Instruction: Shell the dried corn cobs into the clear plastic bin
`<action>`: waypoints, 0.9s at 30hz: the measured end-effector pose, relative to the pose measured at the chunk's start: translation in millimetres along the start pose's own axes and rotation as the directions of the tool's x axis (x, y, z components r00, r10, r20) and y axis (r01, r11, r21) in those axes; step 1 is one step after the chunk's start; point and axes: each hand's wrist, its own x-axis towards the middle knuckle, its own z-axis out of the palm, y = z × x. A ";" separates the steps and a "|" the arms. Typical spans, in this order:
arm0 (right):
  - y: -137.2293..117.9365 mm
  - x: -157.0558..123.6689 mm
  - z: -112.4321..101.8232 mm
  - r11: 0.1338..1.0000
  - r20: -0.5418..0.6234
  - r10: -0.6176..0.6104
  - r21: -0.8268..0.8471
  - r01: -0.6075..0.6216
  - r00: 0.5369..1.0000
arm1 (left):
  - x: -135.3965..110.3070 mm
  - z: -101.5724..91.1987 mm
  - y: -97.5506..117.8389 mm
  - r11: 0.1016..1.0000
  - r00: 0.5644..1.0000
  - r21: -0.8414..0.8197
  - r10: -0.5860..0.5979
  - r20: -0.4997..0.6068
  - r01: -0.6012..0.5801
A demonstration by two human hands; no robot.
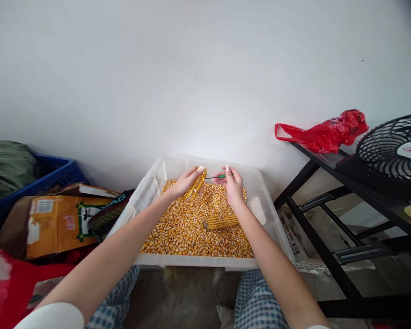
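Corn cob [196,186]: holding it in clamped fingers of left hand [185,180] over loose kernels [185,230], pinching thin-shafted green-handled tool [221,176] just beside it in fingers of right hand [234,186].

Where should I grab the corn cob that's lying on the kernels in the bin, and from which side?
Probably best around the middle of the cob, coming from above and slightly from the left. It lies sideways on the loose kernels, its top and left end exposed, while the right forearm crosses the view at its right end.
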 end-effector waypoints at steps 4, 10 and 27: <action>8.1 5.5 -6.0 0.997 -0.009 0.076 0.034 -0.076 0.997 | -0.4 0.1 -1.9 1.000 0.998 -0.010 0.000 0.066 0.001; 6.1 11.9 -17.7 0.996 -0.129 0.048 0.079 -0.038 0.991 | -0.4 -1.9 -2.7 0.995 0.997 -0.076 -0.067 0.043 0.070; -2.9 -1.9 -2.9 0.940 0.111 -0.207 -0.253 0.229 0.972 | 1.0 -0.6 -4.7 1.000 0.996 0.011 0.013 0.084 -0.014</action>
